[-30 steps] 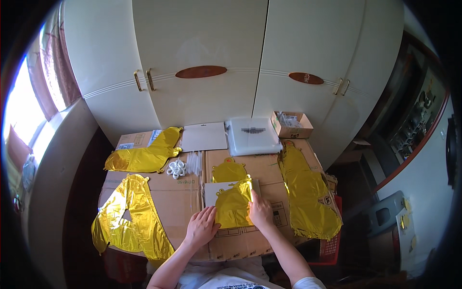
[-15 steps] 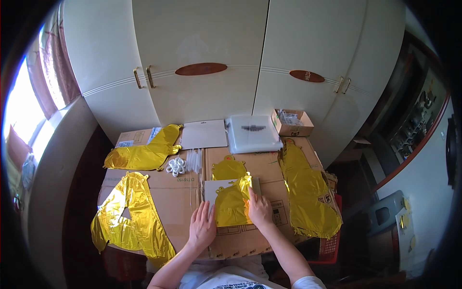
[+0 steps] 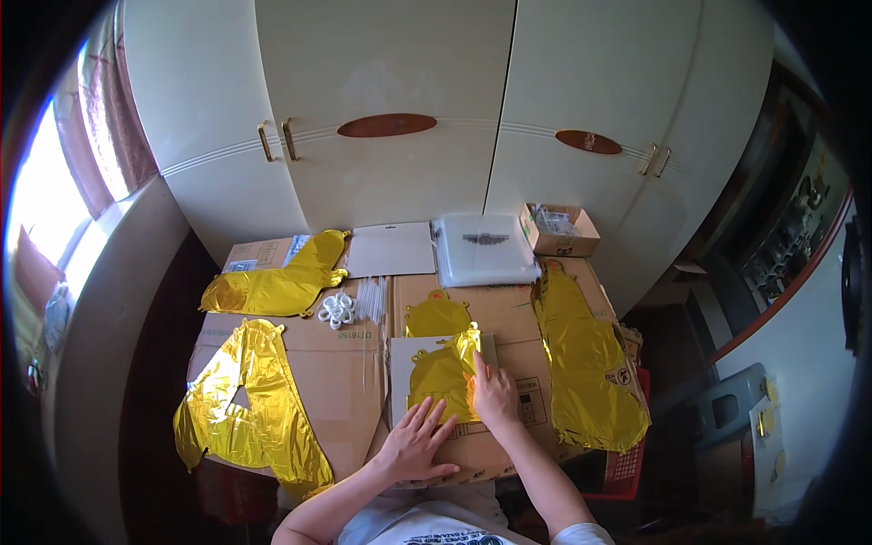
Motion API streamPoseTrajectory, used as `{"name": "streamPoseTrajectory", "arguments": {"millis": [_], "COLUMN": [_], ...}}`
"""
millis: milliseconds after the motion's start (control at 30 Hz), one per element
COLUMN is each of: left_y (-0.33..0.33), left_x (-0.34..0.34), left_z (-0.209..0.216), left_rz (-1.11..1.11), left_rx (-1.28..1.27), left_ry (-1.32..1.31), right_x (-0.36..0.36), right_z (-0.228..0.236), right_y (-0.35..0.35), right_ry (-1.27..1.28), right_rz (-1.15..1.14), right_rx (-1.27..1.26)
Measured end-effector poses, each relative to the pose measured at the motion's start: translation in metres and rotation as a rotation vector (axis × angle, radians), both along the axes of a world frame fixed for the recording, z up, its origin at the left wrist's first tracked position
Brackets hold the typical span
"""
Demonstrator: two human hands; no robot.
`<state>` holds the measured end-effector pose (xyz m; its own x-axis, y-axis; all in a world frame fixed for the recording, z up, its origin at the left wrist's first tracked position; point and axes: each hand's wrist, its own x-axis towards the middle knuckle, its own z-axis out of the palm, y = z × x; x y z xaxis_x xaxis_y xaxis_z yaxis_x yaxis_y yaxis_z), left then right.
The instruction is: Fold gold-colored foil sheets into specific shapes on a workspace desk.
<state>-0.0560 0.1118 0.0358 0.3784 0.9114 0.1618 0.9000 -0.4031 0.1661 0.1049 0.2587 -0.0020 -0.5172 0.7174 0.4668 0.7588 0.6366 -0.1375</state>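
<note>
A folded gold foil balloon (image 3: 436, 372) lies over a pale grey card (image 3: 400, 381) in front of me. More gold foil (image 3: 436, 316) sticks out beyond the card's far edge. My left hand (image 3: 420, 445) rests flat with fingers spread, its fingertips on the foil's near edge. At the foil's right side my right hand (image 3: 495, 395) presses down with its index finger stretched out along the edge. The other fingers of that hand are curled in part, and its thumb is hard to make out. An orange glint shows on the foil beside it.
Flat gold foil balloons lie at left (image 3: 259, 400), far left (image 3: 291, 282) and right (image 3: 590, 363). White rolls (image 3: 337, 310), clear straws (image 3: 371, 300), a loose card (image 3: 392, 250), clear plastic bags (image 3: 486, 254) and an open box (image 3: 560, 241) sit on the cardboard-covered table (image 3: 336, 381).
My left hand has moved from the card's left side to the foil's near edge, its fingers spreading. The right hand stays at the foil's right edge. The view has shifted slightly.
</note>
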Motion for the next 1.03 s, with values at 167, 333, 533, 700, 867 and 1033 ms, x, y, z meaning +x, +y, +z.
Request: {"name": "streamPoseTrajectory", "arguments": {"millis": [167,333,533,700,867,1033], "left_y": [0.0,0.001,0.0,0.0,-0.001,-0.001], "left_x": [0.001,0.001,0.002,0.003,0.002,0.004], "left_z": [0.001,0.001,0.002,0.003,0.001,0.003], "left_rz": [-0.001,-0.002,0.011,0.016,0.019,0.03], "left_rx": [0.002,-0.001,-0.014,-0.022,-0.029,-0.059], "left_ry": [0.024,0.03,0.046,0.052,0.058,0.087], "right_x": [0.001,0.019,0.039,0.04,0.042,0.055], "right_z": [0.001,0.007,0.017,0.014,0.029,0.031], "right_y": [0.001,-0.007,-0.032,-0.028,-0.025,-0.016], "right_ry": [0.008,0.27,0.08,0.036,-0.083,-0.182], "right_rz": [-0.003,0.112,0.115,0.049,-0.052,-0.106], "right_rx": [-0.117,-0.277,-0.365,-0.455,-0.543,-0.599]}}
